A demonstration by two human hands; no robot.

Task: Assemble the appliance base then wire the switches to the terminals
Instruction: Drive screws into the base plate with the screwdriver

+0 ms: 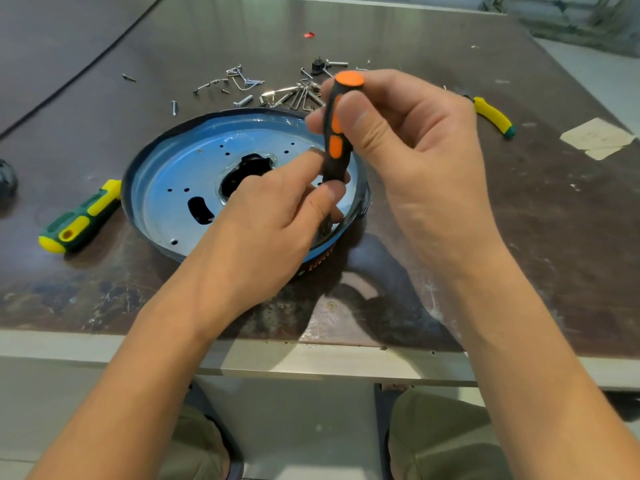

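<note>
Base assembly step: right hand grips the upright screwdriver; left hand pinches its shaft over the base plate, centre worktop. Next: keep tip seated, likely turning.

Tip and shaft of black-and-orange-handled screwdriver hidden behind left hand. Near right rim of round blue metal appliance base covered by same hand; red lettering on its dark side wall too blurred to read. Dark round object cut off by left edge. Scattered silver screws and wire clips too small to sort. Yellow-handled tool half hidden behind right hand.
</note>
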